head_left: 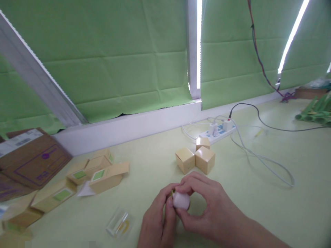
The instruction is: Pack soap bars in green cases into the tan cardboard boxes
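Note:
Near the front of the pale green table, both my hands meet around a small white rounded object [181,200] with a gold-coloured edge; its exact kind does not show. My left hand [160,215] has its fingers closed against the object's left side. Thumb and fingers of my right hand [207,203] pinch it from above and below. A clear plastic piece [120,224] with a yellow curved mark lies left of my hands. Just beyond them stand three small tan boxes, one of them a closed cube [205,160].
Several tan boxes with green labels [106,177] lie at left beside a brown cardboard carton [36,162]. A power strip [217,133] with plugs and a looping white cable [274,162] sits behind the small boxes. Green tubes [314,113] lie far right.

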A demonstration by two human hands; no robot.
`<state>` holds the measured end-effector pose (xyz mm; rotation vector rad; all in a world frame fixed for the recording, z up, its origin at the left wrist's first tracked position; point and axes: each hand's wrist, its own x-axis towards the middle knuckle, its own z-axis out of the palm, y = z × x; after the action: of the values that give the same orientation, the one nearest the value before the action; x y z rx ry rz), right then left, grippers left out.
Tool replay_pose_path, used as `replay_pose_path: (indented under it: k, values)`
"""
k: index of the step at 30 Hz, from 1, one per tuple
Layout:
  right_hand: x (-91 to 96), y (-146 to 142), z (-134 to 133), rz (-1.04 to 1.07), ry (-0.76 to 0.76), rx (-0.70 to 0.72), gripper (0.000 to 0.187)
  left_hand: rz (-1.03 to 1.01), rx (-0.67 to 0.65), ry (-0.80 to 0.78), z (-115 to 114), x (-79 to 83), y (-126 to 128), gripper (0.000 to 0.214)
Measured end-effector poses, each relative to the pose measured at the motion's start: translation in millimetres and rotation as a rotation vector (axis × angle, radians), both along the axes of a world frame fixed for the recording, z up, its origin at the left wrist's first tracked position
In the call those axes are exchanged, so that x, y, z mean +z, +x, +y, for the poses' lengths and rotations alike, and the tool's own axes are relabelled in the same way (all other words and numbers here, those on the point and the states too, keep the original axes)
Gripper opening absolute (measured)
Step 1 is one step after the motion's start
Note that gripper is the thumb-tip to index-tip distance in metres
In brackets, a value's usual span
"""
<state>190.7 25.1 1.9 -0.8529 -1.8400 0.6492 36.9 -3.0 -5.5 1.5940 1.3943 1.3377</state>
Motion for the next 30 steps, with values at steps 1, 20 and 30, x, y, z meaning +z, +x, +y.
replay_pose_path:
  k: [1, 20, 30]
  values:
    - [-0.1, -1, 0, -0.006, -0.006, -0.015, 0.021, 0.011, 0.007, -0.002, 0, -1.1, 0, 0.031]
    - [1.8, 9, 6, 0.064, -0.19, 0.006, 0.025, -0.124, -0.053, -0.027, -1, -8.0, -5, 0.051]
    - [-10.6, 5, 8, 0.245, -0.481, 0.121, 0.031, 0.124, 0.045, 0.078, -4, 3.1, 3, 0.03]
